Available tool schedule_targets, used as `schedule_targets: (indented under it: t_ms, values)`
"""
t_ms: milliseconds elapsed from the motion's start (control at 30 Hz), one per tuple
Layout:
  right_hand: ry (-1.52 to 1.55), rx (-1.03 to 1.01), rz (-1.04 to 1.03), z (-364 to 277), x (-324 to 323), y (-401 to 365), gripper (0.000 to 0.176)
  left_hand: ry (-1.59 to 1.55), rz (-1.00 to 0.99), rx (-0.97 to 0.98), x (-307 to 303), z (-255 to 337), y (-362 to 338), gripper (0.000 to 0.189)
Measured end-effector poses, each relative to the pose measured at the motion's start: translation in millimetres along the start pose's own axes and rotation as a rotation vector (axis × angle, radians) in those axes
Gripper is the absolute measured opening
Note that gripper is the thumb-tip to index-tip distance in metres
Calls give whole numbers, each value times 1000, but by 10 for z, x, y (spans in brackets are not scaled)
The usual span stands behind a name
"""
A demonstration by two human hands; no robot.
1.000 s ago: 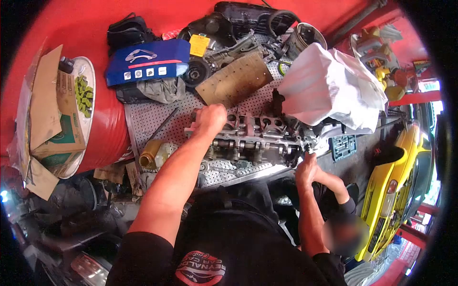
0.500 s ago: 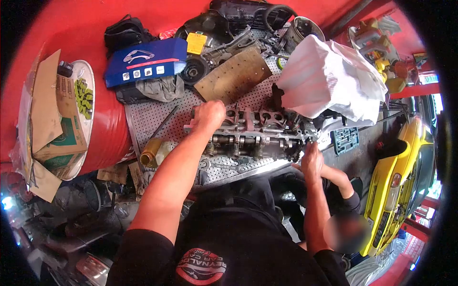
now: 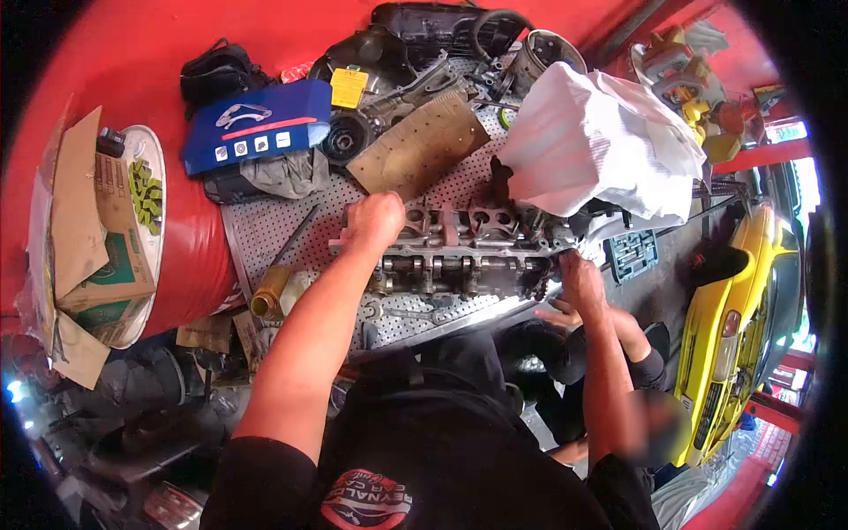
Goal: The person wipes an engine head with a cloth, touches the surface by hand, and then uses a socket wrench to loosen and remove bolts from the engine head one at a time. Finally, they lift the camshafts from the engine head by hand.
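A metal cylinder head [image 3: 503, 250] with a camshaft [image 3: 488, 274] along its near side lies across the perforated metal bench top [image 3: 256, 231]. My left hand [image 3: 377, 221] is closed around its left end, with the fingertips hidden behind the hand. At the opposite end, my right hand [image 3: 583, 281] has its fingers curled against the edge of the cylinder head. What those fingertips touch is partly hidden. Below the camshaft, a long thin metal tool [image 3: 411, 314] rests on the bench.
A co-worker's hand [image 3: 561, 314] with spread fingers is just below my right hand. Behind the cylinder head are a stained brown plate [image 3: 420, 146], a blue box [image 3: 256, 124] and a white sheet [image 3: 601, 141]. An amber bottle [image 3: 269, 293] stands left; a socket set [image 3: 633, 254] lies right.
My right hand has moved up and closer against the cylinder head's right end. The co-worker's hand below it now shows spread fingers. My left hand keeps its hold; the view has shifted slightly.
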State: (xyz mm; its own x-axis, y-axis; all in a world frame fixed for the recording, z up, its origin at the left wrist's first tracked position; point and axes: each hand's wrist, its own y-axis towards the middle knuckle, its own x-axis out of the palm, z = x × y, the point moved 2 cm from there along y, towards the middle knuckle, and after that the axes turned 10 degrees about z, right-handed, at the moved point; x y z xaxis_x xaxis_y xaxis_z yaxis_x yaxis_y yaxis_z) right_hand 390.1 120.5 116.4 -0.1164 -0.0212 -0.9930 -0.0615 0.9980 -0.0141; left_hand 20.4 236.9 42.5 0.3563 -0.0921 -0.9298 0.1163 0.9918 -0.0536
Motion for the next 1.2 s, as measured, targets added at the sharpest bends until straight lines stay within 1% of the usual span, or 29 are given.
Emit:
schedule_targets:
  t_ms: [133, 167, 233, 333, 367, 433, 533, 567, 667, 767, 833, 867, 933, 967, 1000, 1033, 1100, 1167, 1200]
  values:
    - [41, -11, -30, 32, -15, 4, 16, -12, -6, -12, -27, 8, 14, 34]
    - [42, 6, -11, 18, -24, 8, 17, 3, -13, -29, -52, 32, 11, 29]
    - [49, 41, 28, -37, -24, 19, 26, 35, -27, -60, -104, 74, 10, 22]
    - [20, 2, 18, 0, -2, 2, 25, 2, -11, -49, -120, 75, -4, 22]
    - [0, -14, -1, 27, 13, 7, 22, 12, -17, -50, -123, 75, 2, 22]
    - [-41, -46, -41, 79, 36, 7, 27, 31, -31, -50, -124, 80, 4, 22]
    - [-79, -49, -35, 27, 19, 9, 26, 28, -36, -51, -97, 72, 12, 23]
    - [-41, 30, 0, 72, 104, 18, 27, 27, -32, -51, -86, 68, 9, 24]
    - [28, 110, 57, 151, 219, -34, 28, 24, -27, -49, -73, 52, 23, 25]
    - [-45, 79, -1, 202, 273, -53, 28, 27, -35, -28, -46, 29, 31, 26]
    - [75, -29, 5, 178, 225, -119, 27, 41, -19, -3, 47, -24, 47, 29]
    - [133, -86, 10, 158, 180, -149, 28, 55, -57, -1, -24, 20, 50, 27]
    - [232, -61, 60, 167, 195, -228, 39, 82, -135, 0, -167, 91, 50, 26]
    - [272, 26, 102, 209, 318, -321, 50, 108, -159, 30, -217, 105, 49, 26]
    - [314, 79, 126, 238, 415, -395, 46, 134, -178, 62, -278, 108, 85, 26]
    - [404, 55, 121, 284, 465, -474, 43, 159, -195, 97, -343, 115, 118, 26]
    - [641, -42, 46, 290, 383, -554, 38, 125, -13, 52, -572, 132, 61, 28]
    - [391, 236, 176, 45, 334, -530, 31, 52, 161, 11, -852, 164, -69, 31]
    - [110, 461, 190, -40, 234, -445, 30, -4, 236, -6, -1008, 190, -189, 32]
